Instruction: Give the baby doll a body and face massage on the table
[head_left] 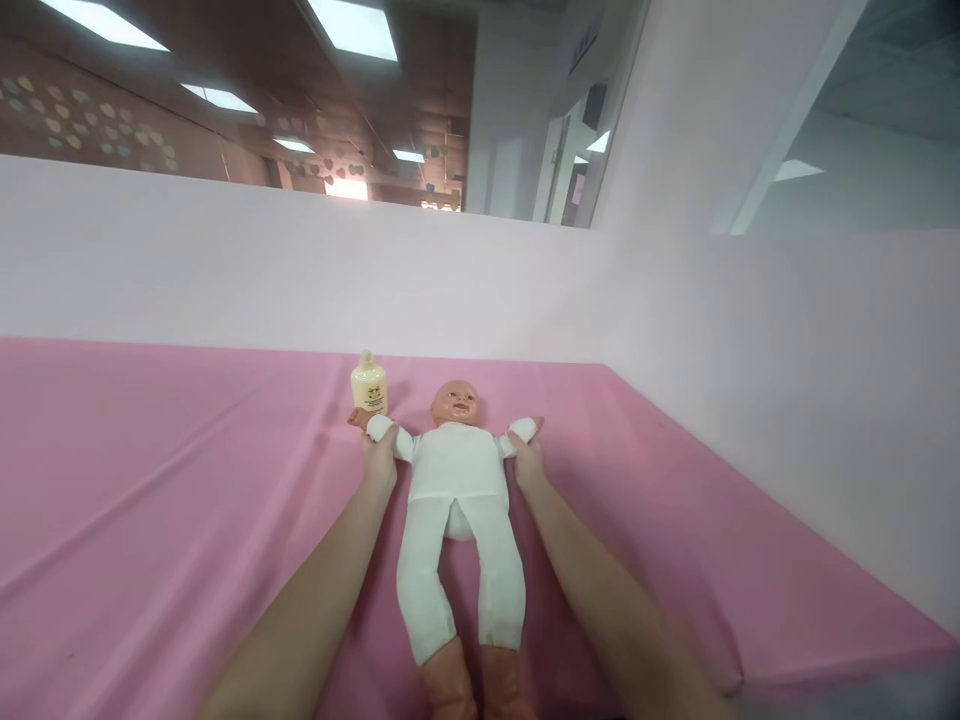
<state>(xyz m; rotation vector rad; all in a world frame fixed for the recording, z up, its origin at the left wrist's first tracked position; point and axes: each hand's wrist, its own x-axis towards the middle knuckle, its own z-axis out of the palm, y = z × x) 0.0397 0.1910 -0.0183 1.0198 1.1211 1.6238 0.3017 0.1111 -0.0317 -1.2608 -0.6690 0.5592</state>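
A baby doll point(459, 465) in a white cloth body lies on its back, head toward the wall and legs toward me. My left hand point(381, 462) is closed around the doll's arm on the left, near the wrist. On the other side, my right hand point(527, 462) grips the doll's other arm. Both doll arms are spread out sideways. A pale yellow bottle point(368, 386) with a printed face stands just behind the doll's hand on the left. The doll's feet are cut off by the bottom of the view.
Pink padded mat point(187, 480) covers the surface beneath the doll, with creases on the left. A white wall point(300, 270) rises behind it, and another white wall point(810, 380) stands on the right. Windows point(375, 120) above the back wall show ceiling lights.
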